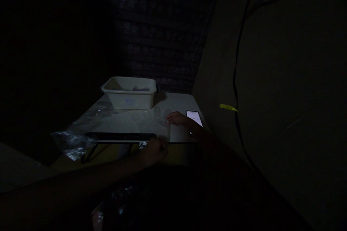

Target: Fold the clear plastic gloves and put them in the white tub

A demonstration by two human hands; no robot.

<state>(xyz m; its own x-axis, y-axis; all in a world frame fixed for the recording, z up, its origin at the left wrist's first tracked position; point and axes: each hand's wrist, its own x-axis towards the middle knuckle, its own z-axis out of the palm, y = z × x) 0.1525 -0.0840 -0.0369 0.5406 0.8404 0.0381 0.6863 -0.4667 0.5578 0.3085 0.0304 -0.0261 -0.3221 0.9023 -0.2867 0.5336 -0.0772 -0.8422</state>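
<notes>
My left hand (155,150) is closed at the front edge of the low white table (179,135). Shadow hides what its fingers hold, if anything; a bit of shiny crinkled plastic (142,145) shows right beside it. My right hand (176,118) reaches in over the table from the right, its fingers stretched out to the left. Under its fingertips is what looks like a clear plastic sheet (151,124) lying on the tabletop. A long black bar-like thing (121,136) runs along the front edge, left of my left hand.
A white tub (132,100) with something inside stands at the table's back left. A phone (193,115) with a lit screen lies by my right wrist. Crumpled clear plastic (73,144) hangs at the front left corner. A black cable (235,79) with a yellow tag (227,107) runs down the right wall.
</notes>
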